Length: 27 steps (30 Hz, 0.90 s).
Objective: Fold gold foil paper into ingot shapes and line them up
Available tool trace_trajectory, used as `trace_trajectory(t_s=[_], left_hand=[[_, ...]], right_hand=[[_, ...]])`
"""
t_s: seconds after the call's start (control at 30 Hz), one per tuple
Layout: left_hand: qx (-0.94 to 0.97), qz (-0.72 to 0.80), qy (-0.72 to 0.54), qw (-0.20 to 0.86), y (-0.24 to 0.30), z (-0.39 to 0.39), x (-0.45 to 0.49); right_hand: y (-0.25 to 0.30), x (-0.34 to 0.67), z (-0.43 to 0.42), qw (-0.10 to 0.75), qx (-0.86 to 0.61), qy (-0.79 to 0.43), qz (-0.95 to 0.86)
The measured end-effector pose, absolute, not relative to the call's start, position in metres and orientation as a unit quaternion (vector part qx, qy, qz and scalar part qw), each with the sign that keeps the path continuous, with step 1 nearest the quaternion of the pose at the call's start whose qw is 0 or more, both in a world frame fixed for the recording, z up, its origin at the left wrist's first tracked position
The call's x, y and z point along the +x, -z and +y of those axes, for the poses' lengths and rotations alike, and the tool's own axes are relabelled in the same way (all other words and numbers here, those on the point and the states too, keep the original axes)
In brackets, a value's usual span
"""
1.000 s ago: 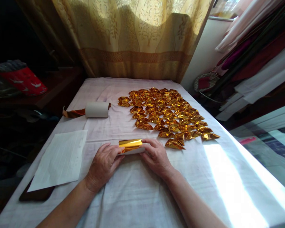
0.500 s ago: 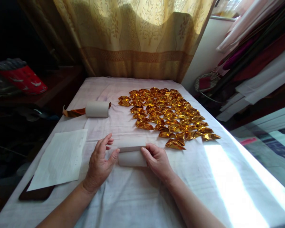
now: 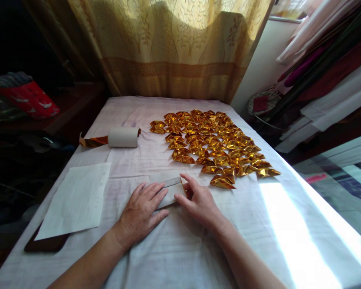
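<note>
A sheet of foil paper [image 3: 171, 192], folded with its pale side out, lies in front of me; a thin gold edge shows at its right end. My left hand [image 3: 149, 206] is open, its fingers lying flat over the paper's left part and hiding it. At the right end is my right hand [image 3: 194, 196], thumb and index finger apart, the thumb touching the paper; the other fingers are curled and partly hidden. Beyond my hands, several folded gold foil ingots [image 3: 218, 144] lie in rows.
A pale roll [image 3: 123, 137] with a foil strip [image 3: 93, 141] coming out of it lies at the back left. White paper [image 3: 75, 200] covers part of a dark flat object [image 3: 46, 241]. A red container [image 3: 31, 98] stands left of the cloth-covered table [image 3: 168, 257]. A curtain [image 3: 174, 76] hangs behind.
My left hand has moved right and come down flat on the paper. The rolled paper now lies flattened and folded, slightly tilted. My right thumb and index finger have spread apart.
</note>
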<state>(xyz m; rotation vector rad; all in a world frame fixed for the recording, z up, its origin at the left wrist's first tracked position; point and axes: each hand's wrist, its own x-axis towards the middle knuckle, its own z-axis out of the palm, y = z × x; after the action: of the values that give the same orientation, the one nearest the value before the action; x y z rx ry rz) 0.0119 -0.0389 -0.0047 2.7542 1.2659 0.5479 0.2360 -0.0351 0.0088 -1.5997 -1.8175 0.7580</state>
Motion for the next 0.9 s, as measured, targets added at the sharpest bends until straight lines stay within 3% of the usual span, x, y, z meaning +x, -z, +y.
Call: trace_trajectory(t_s=[0.47,0.9], left_hand=[[0.889,0.409,-0.203,0.024,0.002,-0.036,0.010],[0.852,0.424,-0.304,0.050,0.004,-0.022,0.003]], right_hand=[[-0.017,0.242,-0.040,0.179,-0.480,-0.075,-0.855],[0.001,0.233,-0.013,0.268,-0.501,-0.164,-0.807]])
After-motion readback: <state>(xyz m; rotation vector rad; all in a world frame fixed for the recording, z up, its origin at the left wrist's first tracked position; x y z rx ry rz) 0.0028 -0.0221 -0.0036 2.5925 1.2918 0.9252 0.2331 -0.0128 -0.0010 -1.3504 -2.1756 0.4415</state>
